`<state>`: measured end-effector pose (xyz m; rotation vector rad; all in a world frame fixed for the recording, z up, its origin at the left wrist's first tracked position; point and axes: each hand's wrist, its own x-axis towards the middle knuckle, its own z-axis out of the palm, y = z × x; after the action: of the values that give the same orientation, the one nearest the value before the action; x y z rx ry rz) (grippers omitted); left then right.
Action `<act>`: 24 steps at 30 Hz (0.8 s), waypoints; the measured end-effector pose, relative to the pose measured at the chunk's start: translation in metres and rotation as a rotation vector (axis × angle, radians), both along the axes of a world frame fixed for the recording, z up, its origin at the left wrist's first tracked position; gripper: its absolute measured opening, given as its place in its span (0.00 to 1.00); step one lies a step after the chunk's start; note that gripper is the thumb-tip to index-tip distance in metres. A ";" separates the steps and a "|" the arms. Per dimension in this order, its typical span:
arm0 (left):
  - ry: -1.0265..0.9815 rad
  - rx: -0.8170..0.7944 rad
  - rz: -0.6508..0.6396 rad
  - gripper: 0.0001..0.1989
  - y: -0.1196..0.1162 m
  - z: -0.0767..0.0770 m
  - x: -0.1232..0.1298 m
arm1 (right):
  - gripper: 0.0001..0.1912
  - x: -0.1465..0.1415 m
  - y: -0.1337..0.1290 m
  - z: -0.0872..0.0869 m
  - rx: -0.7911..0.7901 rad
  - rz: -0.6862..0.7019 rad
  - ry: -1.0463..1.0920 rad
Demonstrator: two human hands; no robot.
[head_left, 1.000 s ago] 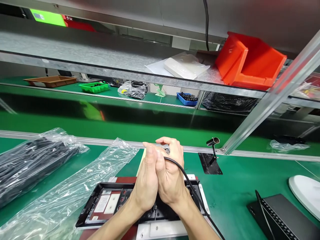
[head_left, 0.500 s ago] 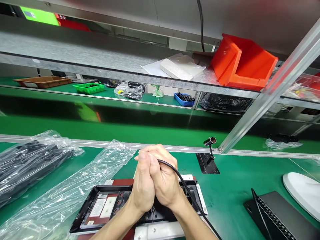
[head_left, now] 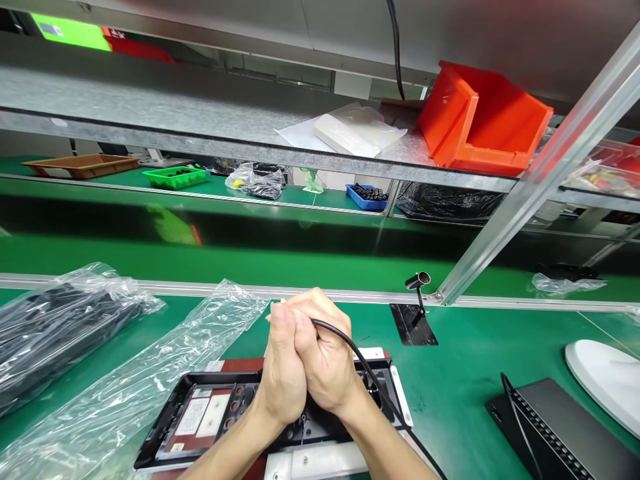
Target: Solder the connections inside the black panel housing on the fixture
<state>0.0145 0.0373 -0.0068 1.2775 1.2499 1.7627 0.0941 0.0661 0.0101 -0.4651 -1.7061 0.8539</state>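
My left hand [head_left: 283, 373] and my right hand [head_left: 330, 363] are pressed together, fingers curled, around the end of a black cable [head_left: 367, 365]. From between the thumbs the cable arcs to the right and runs down past my right forearm. A tiny pale tip [head_left: 278, 301] pokes out above the left fingers; the rest of the cable end is hidden in my grip. Below the hands lies a black plastic housing [head_left: 165, 413] with its inside facing up, showing labels and round holes. It rests on a reddish-brown board with white blocks [head_left: 320, 460] along its near edge.
Clear plastic film [head_left: 165, 367] and bagged black parts [head_left: 65, 327] lie to the left. Rightward are a small metal tube stand [head_left: 417, 287], a black slotted panel [head_left: 555, 427] and a white curved piece [head_left: 600, 380]. An orange bin [head_left: 485, 120] sits on the shelf above.
The view has shifted slightly. Both hands keep the same closed pose around the cable, and the housing stays in place.
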 end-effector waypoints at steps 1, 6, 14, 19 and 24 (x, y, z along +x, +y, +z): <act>0.013 0.006 -0.023 0.35 0.000 0.001 0.000 | 0.16 0.000 0.000 -0.001 0.001 -0.005 -0.002; 0.027 0.032 -0.044 0.36 0.001 0.003 0.001 | 0.14 0.000 0.001 -0.002 0.006 -0.013 -0.001; -0.001 0.060 -0.086 0.36 0.001 0.003 0.000 | 0.13 -0.002 0.001 -0.001 0.028 -0.017 0.030; -0.008 0.055 -0.070 0.36 0.000 0.005 0.002 | 0.13 -0.003 0.001 0.000 0.034 -0.021 0.033; 0.010 0.093 -0.097 0.37 -0.001 0.008 0.002 | 0.13 -0.003 0.001 0.000 0.029 -0.023 0.010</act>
<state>0.0165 0.0365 0.0011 1.3776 1.1034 1.7649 0.0910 0.0666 0.0104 -0.4597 -1.6981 0.8128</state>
